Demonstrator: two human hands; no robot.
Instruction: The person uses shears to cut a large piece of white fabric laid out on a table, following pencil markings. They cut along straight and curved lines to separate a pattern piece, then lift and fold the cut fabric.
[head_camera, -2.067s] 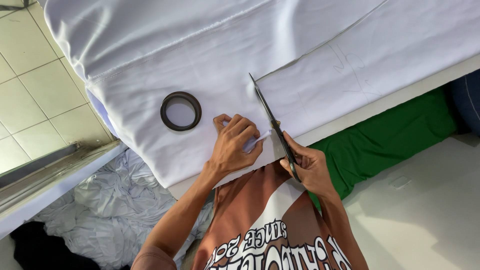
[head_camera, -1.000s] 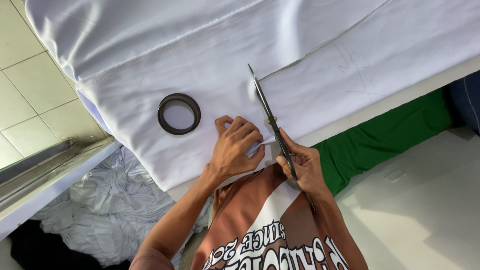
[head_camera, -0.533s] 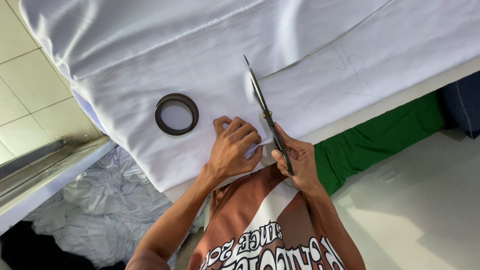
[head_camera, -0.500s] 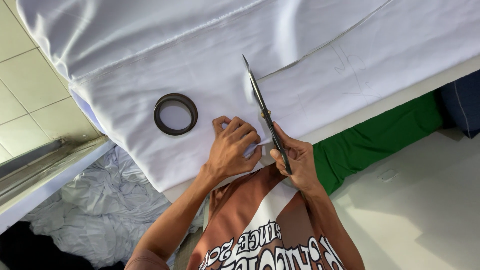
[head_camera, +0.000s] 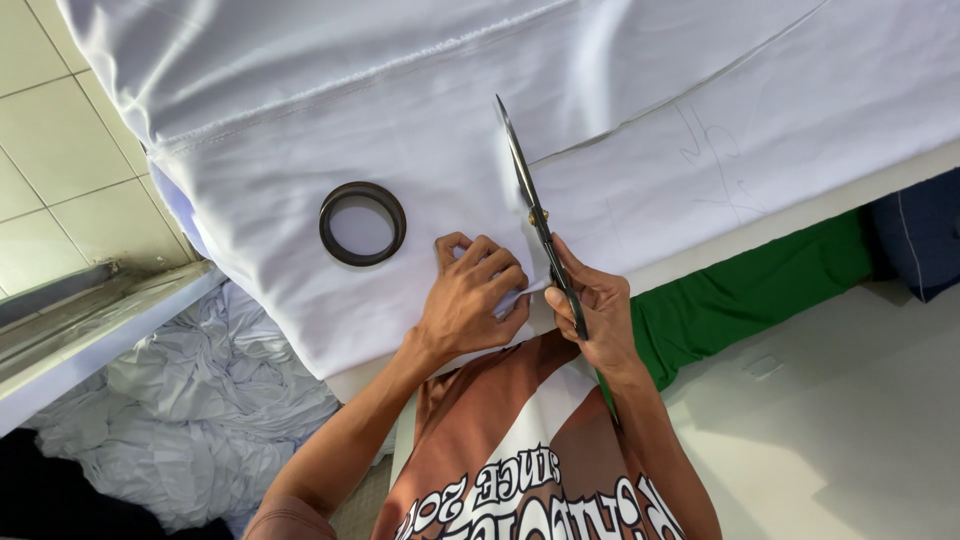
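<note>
White cloth (head_camera: 420, 130) lies spread over a table and hangs off its left side. My right hand (head_camera: 592, 312) grips the handles of long dark scissors (head_camera: 535, 210), whose closed blades point away from me along a cut in the cloth. My left hand (head_camera: 470, 295) presses on the cloth just left of the blades, its fingers pinching the cut edge near the scissors. Faint pencil lines run across the cloth to the right of the blades.
A dark tape ring (head_camera: 362, 222) rests on the cloth left of my hands. Green fabric (head_camera: 750, 290) and a dark blue piece (head_camera: 920, 235) lie below the table edge at right. Crumpled white cloth (head_camera: 190, 400) is piled on the floor at left beside tiled flooring.
The scissors have advanced a little farther into the cloth, away from me. My left hand stays pressed on the cloth beside them.
</note>
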